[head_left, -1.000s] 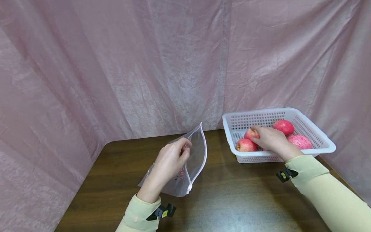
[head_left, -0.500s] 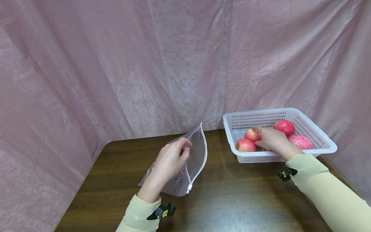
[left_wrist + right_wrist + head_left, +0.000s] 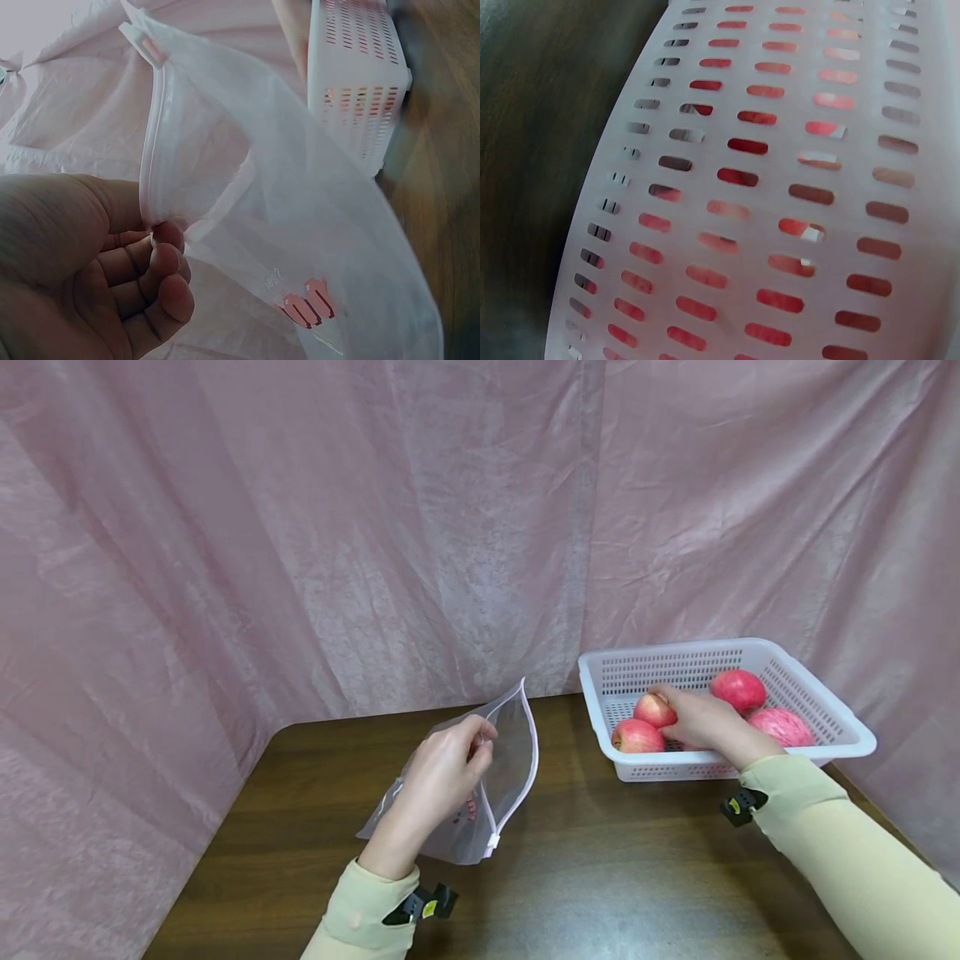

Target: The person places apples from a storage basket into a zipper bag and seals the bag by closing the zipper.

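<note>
My left hand pinches the rim of a translucent zip bag between thumb and fingertips, and the bag's mouth gapes to the right. In the left wrist view the bag shows a pink printed pattern, with the hand at its zip edge. Reaching into a white slotted basket, my right hand grips a red-yellow apple. A second apple lies just in front of that one. The right wrist view shows mostly the basket's wall, with red fruit behind the slots.
Two more red apples, one at the back and one at the right, sit in the basket. A brown wooden table lies beneath everything. Pink curtain hangs behind and along the sides.
The fingers of my right hand have shifted slightly on the apple, and the thumb has slid to its near right side. My left hand and the bag stay nearly still.
</note>
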A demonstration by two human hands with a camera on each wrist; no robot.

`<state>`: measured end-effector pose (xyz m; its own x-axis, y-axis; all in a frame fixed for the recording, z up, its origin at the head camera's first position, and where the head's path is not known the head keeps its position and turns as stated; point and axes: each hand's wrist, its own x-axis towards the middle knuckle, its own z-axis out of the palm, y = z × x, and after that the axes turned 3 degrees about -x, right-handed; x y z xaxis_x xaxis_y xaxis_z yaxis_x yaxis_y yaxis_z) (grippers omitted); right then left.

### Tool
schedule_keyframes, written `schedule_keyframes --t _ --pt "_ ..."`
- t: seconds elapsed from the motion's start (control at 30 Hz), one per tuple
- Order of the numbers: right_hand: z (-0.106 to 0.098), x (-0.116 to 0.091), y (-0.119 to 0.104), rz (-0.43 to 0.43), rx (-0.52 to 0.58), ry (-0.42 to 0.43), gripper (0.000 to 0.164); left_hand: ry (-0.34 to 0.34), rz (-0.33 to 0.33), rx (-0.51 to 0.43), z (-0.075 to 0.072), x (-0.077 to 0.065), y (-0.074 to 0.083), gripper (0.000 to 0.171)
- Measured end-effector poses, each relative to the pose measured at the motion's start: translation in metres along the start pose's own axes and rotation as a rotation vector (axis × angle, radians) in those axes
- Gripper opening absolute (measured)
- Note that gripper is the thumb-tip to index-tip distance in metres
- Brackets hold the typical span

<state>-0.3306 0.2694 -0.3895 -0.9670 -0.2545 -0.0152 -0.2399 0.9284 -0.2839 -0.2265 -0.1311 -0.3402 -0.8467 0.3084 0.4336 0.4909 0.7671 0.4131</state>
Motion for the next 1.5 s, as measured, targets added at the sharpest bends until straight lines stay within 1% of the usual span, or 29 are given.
schedule_keyframes --t 0.13,0.23,0.3,0.5,0.7,0.8,0.97,1.07,1.2,1.5 --pt "0.001 0.002 0.003 -0.021 0.03 -0.002 0.074 -0.004 -0.006 -0.005 0.0 0.0 0.0 0.011" --pt "0.001 0.003 0.003 -0.034 0.024 0.012 0.072 -0.001 -0.007 -0.006 0.0 0.0 0.0 0.011" --pt "0.002 0.003 0.002 -0.027 0.009 0.018 0.073 0.003 -0.005 -0.007 0.0 0.0 0.001 0.011" --pt "0.004 0.0 0.003 -0.005 -0.033 0.025 0.084 0.011 0.002 -0.005 0.001 0.0 0.002 0.012" --pt "0.0 -0.006 0.003 0.014 -0.065 0.057 0.079 0.006 0.0 -0.008 0.002 0.0 0.002 0.012" --pt "-0.004 -0.008 0.001 0.027 -0.075 0.083 0.081 0.006 0.001 -0.011 0.001 0.0 0.002 0.012" --pt "-0.008 -0.009 -0.002 0.08 -0.028 0.101 0.085 0.004 0.001 -0.018 0.002 0.0 0.001 0.012" --pt "-0.009 -0.01 -0.003 0.1 0.005 0.132 0.084 0.003 0.001 -0.019 0.002 0.0 0.0 0.012" --pt "-0.01 -0.011 -0.005 0.101 0.02 0.193 0.085 0.003 0.004 -0.019 0.002 0.0 0.0 0.012" --pt "-0.008 -0.015 -0.012 0.099 0.101 0.287 0.086 0.016 0.018 -0.018 0.003 0.0 -0.001 0.014"
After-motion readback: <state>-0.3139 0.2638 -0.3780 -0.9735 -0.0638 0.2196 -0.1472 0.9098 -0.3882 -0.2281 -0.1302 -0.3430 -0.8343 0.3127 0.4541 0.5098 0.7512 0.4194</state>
